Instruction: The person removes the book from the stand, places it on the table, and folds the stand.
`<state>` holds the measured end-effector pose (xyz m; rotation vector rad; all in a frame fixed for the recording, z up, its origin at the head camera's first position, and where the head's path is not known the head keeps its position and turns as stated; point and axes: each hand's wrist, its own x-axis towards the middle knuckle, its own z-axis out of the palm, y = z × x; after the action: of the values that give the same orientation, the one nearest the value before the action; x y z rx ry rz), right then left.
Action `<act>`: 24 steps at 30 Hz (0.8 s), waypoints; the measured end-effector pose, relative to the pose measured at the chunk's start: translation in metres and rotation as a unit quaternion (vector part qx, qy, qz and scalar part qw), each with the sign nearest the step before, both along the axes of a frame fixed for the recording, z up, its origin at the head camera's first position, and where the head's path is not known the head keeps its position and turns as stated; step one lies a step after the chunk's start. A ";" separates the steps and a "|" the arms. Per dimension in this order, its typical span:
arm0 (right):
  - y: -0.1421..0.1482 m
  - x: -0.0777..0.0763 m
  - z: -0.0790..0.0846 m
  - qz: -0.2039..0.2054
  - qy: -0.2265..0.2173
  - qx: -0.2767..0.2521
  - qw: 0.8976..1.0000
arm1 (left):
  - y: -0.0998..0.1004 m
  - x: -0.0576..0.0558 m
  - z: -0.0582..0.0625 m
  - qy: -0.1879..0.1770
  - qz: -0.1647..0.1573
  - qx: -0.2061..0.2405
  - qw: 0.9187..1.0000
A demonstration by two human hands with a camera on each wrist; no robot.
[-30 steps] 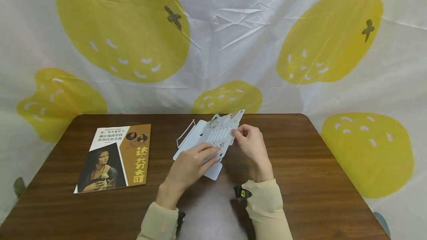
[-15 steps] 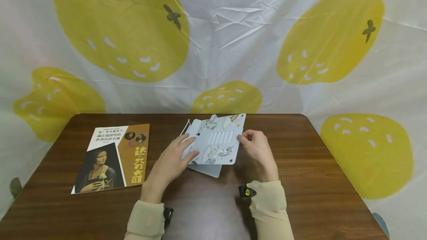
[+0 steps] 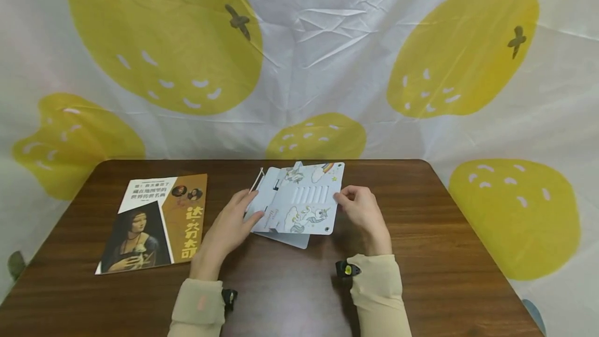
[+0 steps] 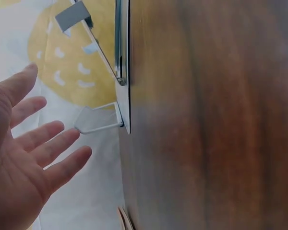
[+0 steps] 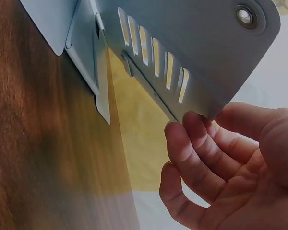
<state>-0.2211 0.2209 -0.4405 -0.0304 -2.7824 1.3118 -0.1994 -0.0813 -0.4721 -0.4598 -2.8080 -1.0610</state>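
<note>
A white folding book stand with unicorn and rainbow prints is at the table's middle. Its slotted panel is raised at a slant over a flat base plate. My right hand pinches the panel's right edge between thumb and fingers; the right wrist view shows the panel's plain underside and a hinged strut below it. My left hand is beside the stand's left side, fingers spread and holding nothing. In the left wrist view its fingertips come right up to a white wire loop on the stand.
To the left lies a book with a painted portrait and Chinese lettering on its cover. The dark wooden table ends at a hanging white cloth printed with big yellow fruit.
My left hand has come off the stand's panel and moved left. The panel has swung lower and flatter toward the base, with my right hand still pinching its edge.
</note>
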 end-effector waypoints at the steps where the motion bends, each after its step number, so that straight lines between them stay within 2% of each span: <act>1: 0.000 0.000 0.000 -0.001 -0.005 -0.001 1.000 | 0.000 -0.001 0.000 -0.001 0.002 0.000 1.000; 7: 0.004 0.000 -0.005 -0.001 -0.027 0.004 1.000 | -0.003 -0.008 0.002 -0.016 0.008 -0.007 1.000; 14: 0.011 -0.002 -0.010 0.005 -0.026 0.022 0.999 | -0.006 -0.012 0.003 -0.029 0.007 -0.005 1.000; 20: 0.014 -0.004 -0.017 0.001 -0.042 0.026 0.999 | -0.008 -0.016 0.001 -0.053 0.009 -0.005 0.999; 24: 0.014 -0.006 -0.023 -0.004 -0.047 0.027 0.999 | -0.010 -0.017 -0.001 -0.048 0.004 -0.001 0.999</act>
<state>-0.2267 0.2354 -0.4633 -0.1035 -2.8914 1.2660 -0.2165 -0.0909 -0.4735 -0.4082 -2.8912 -1.1077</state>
